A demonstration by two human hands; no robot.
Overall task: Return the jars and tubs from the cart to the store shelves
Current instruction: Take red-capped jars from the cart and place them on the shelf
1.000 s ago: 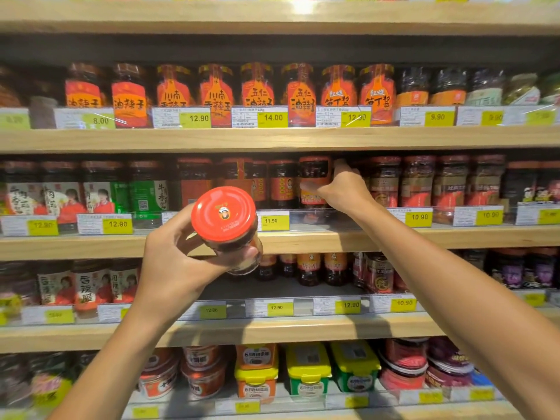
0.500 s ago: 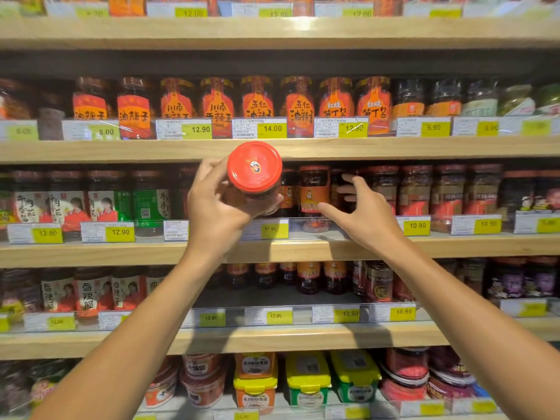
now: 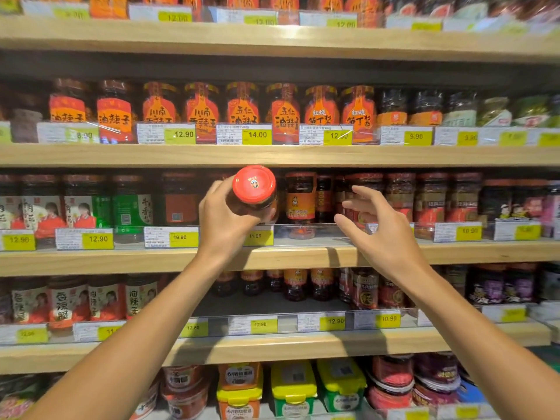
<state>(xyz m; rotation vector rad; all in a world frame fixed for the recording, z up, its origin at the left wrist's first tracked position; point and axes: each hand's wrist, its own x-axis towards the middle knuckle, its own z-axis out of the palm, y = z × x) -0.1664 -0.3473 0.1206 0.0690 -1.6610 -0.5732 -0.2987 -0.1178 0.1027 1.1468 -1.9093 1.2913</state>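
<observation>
since a second ago the left hand [image 3: 224, 219] is lifting the red-lidded glass jar of dark chilli sauce [image 3: 254, 192] from below the shelf edge up to the mouth of the middle wooden shelf [image 3: 121, 260], while the right hand [image 3: 383, 234] is backing out of the row. left to right: the left hand is gripping the jar around its body, fingers and thumb curled round the glass, lid tilting toward the camera, the jar hanging above the yellow 11.90 price tag [image 3: 259, 236] and not yet standing on the shelf. just beside it a matching orange-labelled sauce jar [image 3: 300, 201] is already standing in the row. the right hand is hovering spread, fingers loosely apart, holding nothing, in front of the neighbouring jars. by my reading, this jar is nearly home but unplaced. how many jars and tubs remain cannot be told, as the cart is out of view.
</observation>
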